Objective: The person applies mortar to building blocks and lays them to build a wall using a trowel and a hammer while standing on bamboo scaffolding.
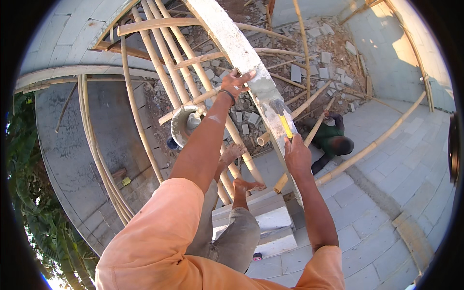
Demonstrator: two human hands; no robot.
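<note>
My left hand (pixel 235 82) rests with spread fingers on the edge of a long grey concrete beam (pixel 227 36) that runs from the top centre down toward me. My right hand (pixel 296 157) grips the yellow handle of a trowel (pixel 281 113), whose grey blade lies against wet mortar on the beam's face. My bare feet (pixel 244 184) stand on bamboo poles and stacked white blocks (pixel 270 222) below.
Bamboo scaffolding poles (pixel 159 63) cross under the beam. A mortar pan (pixel 182 124) sits on the poles at left. Another person in a dark green shirt (pixel 331 137) crouches on the ground below right. Rubble and block pieces (pixel 309 53) litter the ground; grey block walls surround.
</note>
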